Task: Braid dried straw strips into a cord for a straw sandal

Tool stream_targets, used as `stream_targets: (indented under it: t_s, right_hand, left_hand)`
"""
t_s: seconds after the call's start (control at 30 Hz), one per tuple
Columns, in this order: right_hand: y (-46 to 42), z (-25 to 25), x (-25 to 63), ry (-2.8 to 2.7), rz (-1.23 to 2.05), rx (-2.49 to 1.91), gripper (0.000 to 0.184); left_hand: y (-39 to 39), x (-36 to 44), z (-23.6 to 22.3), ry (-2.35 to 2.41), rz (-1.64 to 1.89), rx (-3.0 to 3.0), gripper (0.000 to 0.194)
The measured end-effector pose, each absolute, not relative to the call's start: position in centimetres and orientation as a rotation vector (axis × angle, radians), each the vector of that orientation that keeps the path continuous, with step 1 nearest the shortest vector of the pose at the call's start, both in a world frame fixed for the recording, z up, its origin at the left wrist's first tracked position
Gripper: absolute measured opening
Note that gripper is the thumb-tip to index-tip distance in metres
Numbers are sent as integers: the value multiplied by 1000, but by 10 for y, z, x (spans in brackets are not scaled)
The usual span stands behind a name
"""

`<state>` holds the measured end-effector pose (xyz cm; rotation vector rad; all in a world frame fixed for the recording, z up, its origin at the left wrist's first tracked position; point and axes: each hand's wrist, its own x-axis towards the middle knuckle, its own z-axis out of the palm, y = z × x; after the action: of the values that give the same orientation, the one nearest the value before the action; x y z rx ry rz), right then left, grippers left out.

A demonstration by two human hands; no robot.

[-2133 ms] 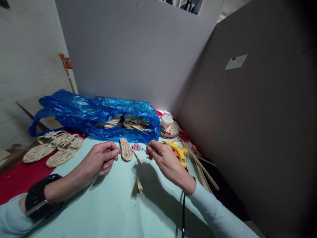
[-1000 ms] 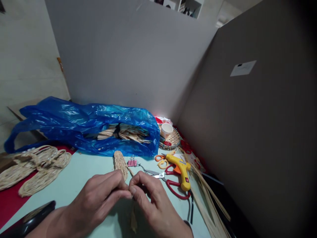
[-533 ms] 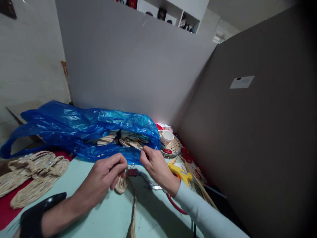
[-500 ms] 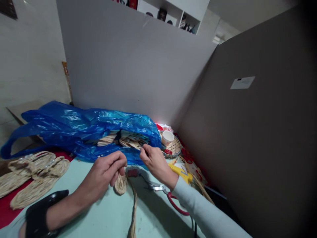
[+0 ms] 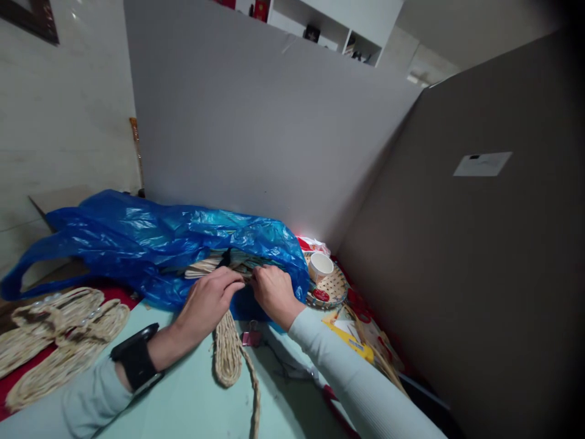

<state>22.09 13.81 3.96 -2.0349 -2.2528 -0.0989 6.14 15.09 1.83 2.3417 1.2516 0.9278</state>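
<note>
Both hands reach into the mouth of a blue plastic bag [image 5: 137, 238] that lies across the back of the table. My left hand [image 5: 211, 299] has its fingers curled at the bag's opening, on the bundle of pale straw strips [image 5: 205, 266] inside. Just to its right, my right hand [image 5: 273, 292] also curls its fingers onto the strips. What each hand grips is hidden by the fingers. A small woven straw sole [image 5: 227, 355] with a braided tail lies on the pale green mat [image 5: 183, 402] below the hands, beside a pink binder clip [image 5: 250, 338].
Woven straw sandals [image 5: 55, 335] lie on red cloth at the left. A small woven basket [image 5: 329, 291] with a white cup [image 5: 320, 266] sits right of the bag. A yellow glue gun [image 5: 350, 341] and loose straw lie behind my right arm. Grey partition walls [image 5: 457, 274] close the back and right.
Both hands let go of the woven sole and moved forward into the bag's opening. The sole now lies free on the mat. The camera view has tilted up and shifted left.
</note>
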Motion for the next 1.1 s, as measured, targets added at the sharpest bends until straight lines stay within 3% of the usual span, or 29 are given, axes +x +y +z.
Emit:
stream_targets:
  t_s: [0.23,0.43,0.83,1.0,1.1]
  right_hand:
    - [142,44,241,-2220,-187,-1977,23]
    - [144,43,253,-2201,-131,-1896,22]
    - [109,56,267,-2016,126,-1493,27]
    - [101,58,264,-1918,199,-1479,30]
    - [97,57,261,-1902,276,-1459,33]
  left_hand:
    - [167,51,-6,1317,568,2577,49]
    - [166,48,-6,1327,438,2614,40]
    - [169,47,20,1258,884,2260,36]
    - [163,55,32,996,916,2009,49]
    - [153,59,35,888,898,1873,35]
